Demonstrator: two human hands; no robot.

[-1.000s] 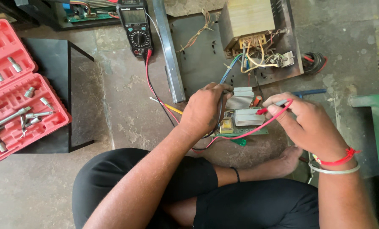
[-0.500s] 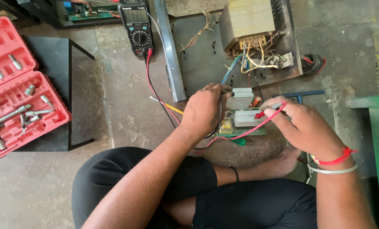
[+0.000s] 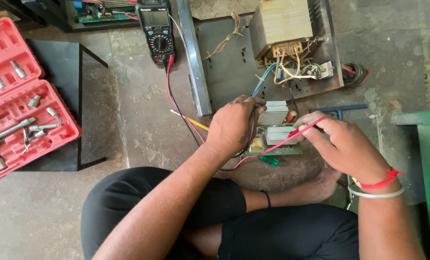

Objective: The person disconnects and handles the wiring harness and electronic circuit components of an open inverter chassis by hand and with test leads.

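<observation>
A green circuit board [image 3: 277, 144] with two ribbed metal heat sinks lies on the concrete floor in front of my crossed legs. My left hand [image 3: 234, 126] is closed on a black test probe, its tip at the board's left side. My right hand [image 3: 342, 144] pinches a red test probe [image 3: 304, 130] that points left onto the board. Red and black leads run from the probes up to a black multimeter [image 3: 157, 30] at the top of the view.
A transformer [image 3: 284, 29] with loose wires sits on a grey metal chassis plate [image 3: 234, 72] behind the board. An open red socket-tool case [image 3: 13, 101] lies at the left. A green metal frame [image 3: 429, 159] stands at the right. An angle bar [image 3: 193, 58] runs beside the chassis.
My right hand has shifted slightly left and up with the red probe toward the heat sinks. The left hand stays in place on the board.
</observation>
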